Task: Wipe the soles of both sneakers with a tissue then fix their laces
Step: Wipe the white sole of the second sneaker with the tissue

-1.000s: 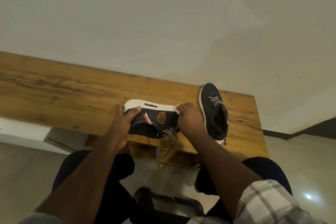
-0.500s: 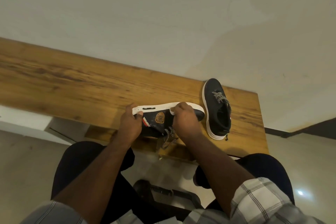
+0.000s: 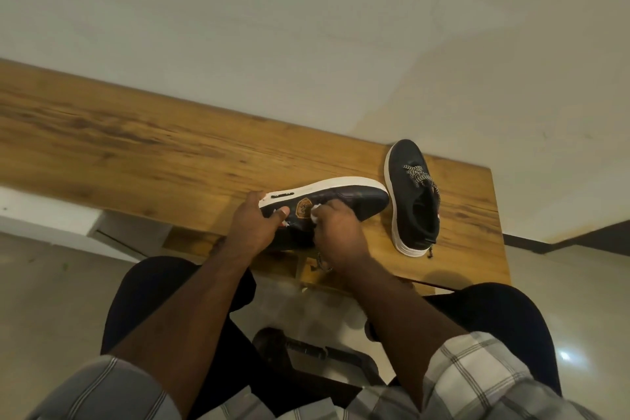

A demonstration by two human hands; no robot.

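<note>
Now left hand (image 3: 252,225) grips tipped sneaker (image 3: 344,198); right hand (image 3: 335,228) pinches tissue (image 3: 315,216) against it.

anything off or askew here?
Only the held sneaker: it lies tipped on its side in the left hand, laces dangling loose over the table edge. Right hand pinches the tissue. The other sneaker stands upright.

Dim warm light, soft wide-angle edges

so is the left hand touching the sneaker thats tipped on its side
Touching. The head view shows the left hand gripping the heel end of the tipped sneaker, its thumb lying on the dark upper and its fingers wrapped over the white sole edge.
</note>
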